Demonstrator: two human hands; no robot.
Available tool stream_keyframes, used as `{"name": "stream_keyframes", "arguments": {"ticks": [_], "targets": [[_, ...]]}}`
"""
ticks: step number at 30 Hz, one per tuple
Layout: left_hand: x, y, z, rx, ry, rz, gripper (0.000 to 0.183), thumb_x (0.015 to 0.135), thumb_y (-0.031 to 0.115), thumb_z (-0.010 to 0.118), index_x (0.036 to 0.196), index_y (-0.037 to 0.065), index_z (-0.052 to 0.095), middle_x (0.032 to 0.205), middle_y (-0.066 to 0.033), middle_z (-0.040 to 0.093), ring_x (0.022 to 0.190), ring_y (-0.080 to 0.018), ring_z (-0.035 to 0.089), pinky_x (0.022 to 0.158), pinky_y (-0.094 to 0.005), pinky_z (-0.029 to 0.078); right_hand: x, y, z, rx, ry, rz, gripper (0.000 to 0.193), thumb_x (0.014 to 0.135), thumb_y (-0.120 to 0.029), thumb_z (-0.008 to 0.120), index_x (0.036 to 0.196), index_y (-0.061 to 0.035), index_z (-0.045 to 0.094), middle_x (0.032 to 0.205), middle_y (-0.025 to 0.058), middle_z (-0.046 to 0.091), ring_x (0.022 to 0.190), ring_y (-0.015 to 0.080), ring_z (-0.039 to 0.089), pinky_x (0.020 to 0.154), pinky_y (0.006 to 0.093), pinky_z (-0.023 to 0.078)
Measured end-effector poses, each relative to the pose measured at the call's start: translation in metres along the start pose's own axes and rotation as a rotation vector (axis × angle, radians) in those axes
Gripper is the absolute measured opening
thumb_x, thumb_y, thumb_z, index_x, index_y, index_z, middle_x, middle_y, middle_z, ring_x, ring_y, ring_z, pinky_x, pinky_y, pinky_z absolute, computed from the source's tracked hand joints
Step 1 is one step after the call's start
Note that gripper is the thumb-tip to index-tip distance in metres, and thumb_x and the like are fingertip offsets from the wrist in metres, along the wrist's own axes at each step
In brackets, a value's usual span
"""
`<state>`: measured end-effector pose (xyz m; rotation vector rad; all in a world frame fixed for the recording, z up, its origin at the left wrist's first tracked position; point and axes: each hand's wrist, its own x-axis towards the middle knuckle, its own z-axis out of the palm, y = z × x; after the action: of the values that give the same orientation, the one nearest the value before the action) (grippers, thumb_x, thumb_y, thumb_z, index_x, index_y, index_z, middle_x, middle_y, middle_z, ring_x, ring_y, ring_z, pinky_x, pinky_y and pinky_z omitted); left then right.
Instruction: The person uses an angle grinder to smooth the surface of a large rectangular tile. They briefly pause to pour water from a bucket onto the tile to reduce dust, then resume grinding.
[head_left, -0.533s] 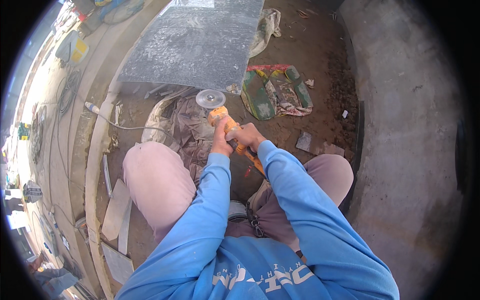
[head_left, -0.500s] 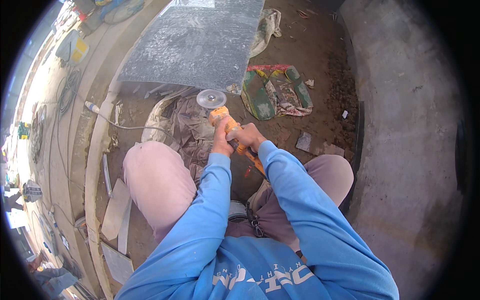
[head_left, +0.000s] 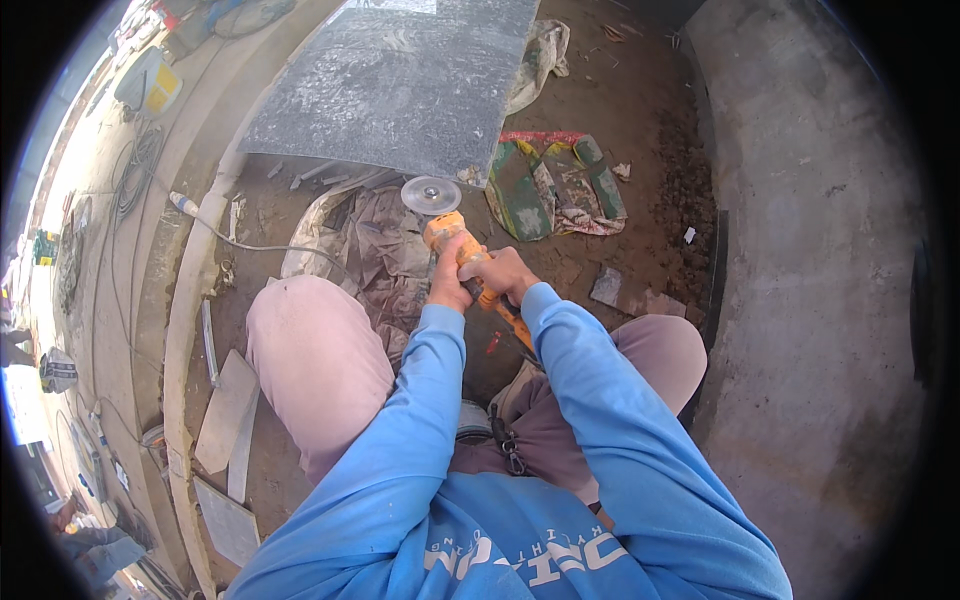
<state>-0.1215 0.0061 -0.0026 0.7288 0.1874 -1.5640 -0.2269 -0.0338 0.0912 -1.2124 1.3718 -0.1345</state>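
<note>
Both my hands grip an orange angle grinder out in front of me. My left hand is wrapped round its front part, just behind the head. Right behind it, my right hand closes round the body from the right side. The grinder's round disc lies close below the near edge of a large grey slab; whether they touch I cannot tell. Beneath the disc and the left hand lies crumpled, dusty sheeting.
A green and red sack lies on the dirt right of the slab. A concrete wall rises on the right. A cable runs in from the left across a raised edge. Cut slab pieces lie beside my left knee.
The view has shifted slightly. The grinder and both hands stay in nearly the same place below the slab's near edge, with the same grip.
</note>
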Motion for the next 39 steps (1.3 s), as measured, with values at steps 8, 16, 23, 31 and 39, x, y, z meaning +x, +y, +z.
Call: {"name": "stream_keyframes", "arguments": {"ticks": [8, 16, 23, 31, 39], "targets": [[-0.001, -0.002, 0.001, 0.005, 0.014, -0.024, 0.052, 0.084, 0.044, 0.073, 0.114, 0.005, 0.058, 0.099, -0.0152, 0.067, 0.087, -0.0288, 0.068, 0.081, -0.0444, 0.056, -0.001, 0.003, -0.001, 0.017, 0.002, 0.025, 0.052, 0.064, -0.024, 0.083, 0.100, 0.0113, 0.070, 0.092, 0.0151, 0.069, 0.075, 0.0235, 0.064, 0.061, 0.0385, 0.051], [0.002, -0.003, -0.001, 0.002, 0.003, -0.036, 0.053, 0.084, 0.044, 0.073, 0.116, 0.005, 0.057, 0.099, -0.0152, 0.067, 0.086, -0.0288, 0.068, 0.080, -0.0438, 0.056, -0.004, 0.001, -0.003, 0.026, 0.000, 0.022, 0.052, 0.063, -0.024, 0.082, 0.100, 0.0108, 0.071, 0.093, 0.0149, 0.069, 0.076, 0.0243, 0.064, 0.062, 0.0397, 0.051], [-0.003, -0.005, 0.004, -0.002, 0.004, -0.040, 0.051, 0.084, 0.043, 0.073, 0.118, 0.009, 0.056, 0.099, -0.0147, 0.067, 0.087, -0.0287, 0.068, 0.080, -0.0451, 0.056, -0.006, 0.003, -0.005, 0.018, 0.007, 0.027, 0.052, 0.063, -0.023, 0.082, 0.100, 0.0123, 0.070, 0.094, 0.0153, 0.068, 0.076, 0.0247, 0.064, 0.062, 0.0396, 0.051], [-0.006, -0.012, 0.008, -0.011, 0.006, -0.057, 0.049, 0.085, 0.041, 0.073, 0.119, 0.011, 0.056, 0.099, -0.0140, 0.067, 0.087, -0.0290, 0.068, 0.080, -0.0457, 0.056, -0.013, 0.006, -0.009, 0.051, 0.011, 0.027, 0.048, 0.065, -0.021, 0.082, 0.098, 0.0125, 0.070, 0.092, 0.0153, 0.069, 0.075, 0.0236, 0.065, 0.063, 0.0376, 0.051], [-0.002, -0.018, 0.007, -0.029, -0.010, -0.084, 0.048, 0.085, 0.041, 0.072, 0.118, 0.010, 0.056, 0.099, -0.0141, 0.067, 0.088, -0.0291, 0.067, 0.081, -0.0453, 0.056, -0.008, 0.015, -0.014, 0.028, 0.036, 0.011, 0.048, 0.065, -0.020, 0.081, 0.099, 0.0129, 0.069, 0.092, 0.0160, 0.069, 0.074, 0.0244, 0.066, 0.062, 0.0389, 0.051]]}}
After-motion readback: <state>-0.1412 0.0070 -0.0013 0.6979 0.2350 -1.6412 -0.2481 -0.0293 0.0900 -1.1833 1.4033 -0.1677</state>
